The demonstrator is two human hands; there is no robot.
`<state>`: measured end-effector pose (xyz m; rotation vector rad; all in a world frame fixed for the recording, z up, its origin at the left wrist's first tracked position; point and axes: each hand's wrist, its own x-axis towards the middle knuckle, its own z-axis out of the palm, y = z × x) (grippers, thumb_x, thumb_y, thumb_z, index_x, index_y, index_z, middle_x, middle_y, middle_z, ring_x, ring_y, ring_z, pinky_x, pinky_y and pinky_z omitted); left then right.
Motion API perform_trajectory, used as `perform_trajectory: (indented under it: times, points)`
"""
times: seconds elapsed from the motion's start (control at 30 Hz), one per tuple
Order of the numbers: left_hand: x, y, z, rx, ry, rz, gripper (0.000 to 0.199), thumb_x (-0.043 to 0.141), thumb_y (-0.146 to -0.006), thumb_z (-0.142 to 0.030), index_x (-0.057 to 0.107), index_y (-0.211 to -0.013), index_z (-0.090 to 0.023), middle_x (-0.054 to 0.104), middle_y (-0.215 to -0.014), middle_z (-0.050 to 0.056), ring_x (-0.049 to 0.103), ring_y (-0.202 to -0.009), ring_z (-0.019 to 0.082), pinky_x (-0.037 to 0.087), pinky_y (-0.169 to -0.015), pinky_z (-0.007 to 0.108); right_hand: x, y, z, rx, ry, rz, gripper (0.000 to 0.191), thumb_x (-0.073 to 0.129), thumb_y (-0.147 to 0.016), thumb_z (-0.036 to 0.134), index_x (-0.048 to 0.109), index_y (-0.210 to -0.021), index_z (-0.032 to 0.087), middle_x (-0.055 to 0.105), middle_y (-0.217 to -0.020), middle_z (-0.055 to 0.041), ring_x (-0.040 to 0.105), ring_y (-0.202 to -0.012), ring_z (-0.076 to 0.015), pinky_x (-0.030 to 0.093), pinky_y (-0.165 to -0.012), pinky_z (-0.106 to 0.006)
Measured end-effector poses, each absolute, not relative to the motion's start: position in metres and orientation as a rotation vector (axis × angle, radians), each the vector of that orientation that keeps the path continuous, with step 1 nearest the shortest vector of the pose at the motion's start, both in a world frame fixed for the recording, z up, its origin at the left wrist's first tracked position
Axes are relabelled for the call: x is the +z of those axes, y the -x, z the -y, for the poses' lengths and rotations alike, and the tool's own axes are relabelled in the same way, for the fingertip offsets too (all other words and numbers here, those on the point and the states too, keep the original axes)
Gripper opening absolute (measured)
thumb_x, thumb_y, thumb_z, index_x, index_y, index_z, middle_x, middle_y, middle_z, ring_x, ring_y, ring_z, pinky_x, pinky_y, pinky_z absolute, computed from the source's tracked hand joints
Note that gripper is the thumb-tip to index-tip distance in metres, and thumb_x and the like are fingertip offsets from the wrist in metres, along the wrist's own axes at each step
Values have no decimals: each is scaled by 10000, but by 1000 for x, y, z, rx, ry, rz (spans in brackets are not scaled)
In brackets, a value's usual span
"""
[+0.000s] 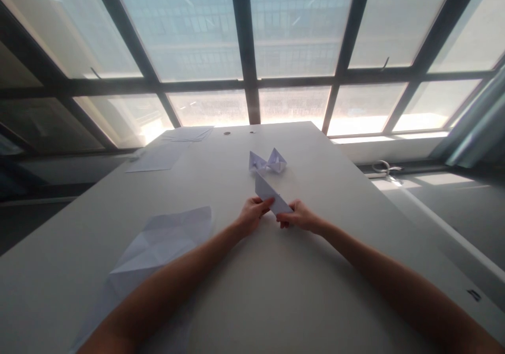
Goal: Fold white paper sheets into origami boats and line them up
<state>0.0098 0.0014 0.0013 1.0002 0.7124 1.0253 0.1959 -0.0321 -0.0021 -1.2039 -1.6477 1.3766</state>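
A folded sheet of white paper (269,190), with sharp pointed corners, is held up between both hands above the table. My left hand (253,214) pinches its lower left edge, thumb on the near face. Around its lower right corner my right hand (298,215) is closed, thumb on top and fingers curled beneath. Just beyond stand two small folded paper shapes with peaked points, a left one (256,161) and a right one (276,161), side by side. An unfolded, creased paper sheet (169,238) lies left of my left forearm, partly hidden by it.
The white table (221,185) stretches away toward large framed windows (197,28). Flat paper sheets (158,157) lie at its far left. A round hole (226,133) shows near the far edge. Right of the table, a pale ring-like object (382,168) sits lower down.
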Motion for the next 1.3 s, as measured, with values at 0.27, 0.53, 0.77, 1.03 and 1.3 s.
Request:
perform_trajectory:
  times: [0.27,0.53,0.77,1.03,1.3]
  points:
    - [1,2,-23,1348,-804,-812,376,883,-602,-417,744,-809,-136,730,-846,68,658,-766,141,501,-783,258,-3,-197,29,1445,1245,1697,239,700,-727,339,709,-672,106,676,-587,-56,529,-481,-108,374,-473,-211]
    - [3,-7,-2,943,-1083,-811,417,891,-590,-397,757,-834,-87,744,-857,120,684,-748,223,525,-746,332,-2,-194,32,1308,1276,1745,334,682,-733,433,649,-615,122,555,-514,9,450,-483,-94,298,-455,-213]
    - [10,-10,8,901,-1207,-853,376,869,-617,-380,773,-836,-89,754,-850,119,692,-724,243,534,-704,325,-8,-193,32,1257,1214,1689,529,522,-795,644,477,-556,174,367,-500,41,316,-479,-82,208,-437,-228]
    - [12,-11,8,927,-1216,-863,338,875,-615,-353,774,-807,-93,747,-792,109,676,-667,216,513,-636,292,-13,-190,29,1184,1266,1599,489,484,-796,611,429,-546,193,331,-507,37,291,-470,-86,197,-431,-229]
    - [6,-10,5,939,-1048,-851,385,889,-582,-387,752,-778,-85,739,-785,114,646,-617,186,500,-602,289,-3,-196,32,1145,1176,1842,455,481,-836,551,387,-565,198,309,-535,44,276,-505,-85,178,-453,-229]
